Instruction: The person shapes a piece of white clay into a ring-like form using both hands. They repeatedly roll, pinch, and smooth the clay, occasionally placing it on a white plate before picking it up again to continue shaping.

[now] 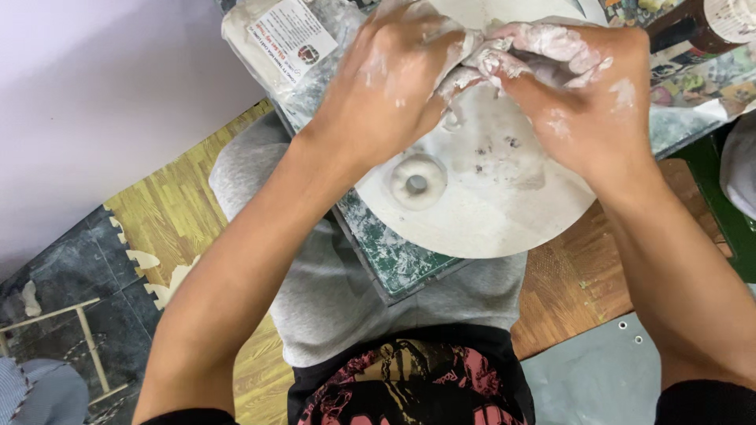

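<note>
While both hands are pressed together at twelve o'clock, a lump of white clay (pixel 472 67) is squeezed between the left hand (pixel 386 83) and right hand (pixel 591 102), above the round board (pixel 488 212).

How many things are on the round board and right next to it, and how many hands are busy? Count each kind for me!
Hands, left hand and right hand: 2
Round white board: 1
Small clay ring on the board: 1
Clear plastic bag with a label: 1
Lump of white clay between the hands: 1
Total: 6
</note>
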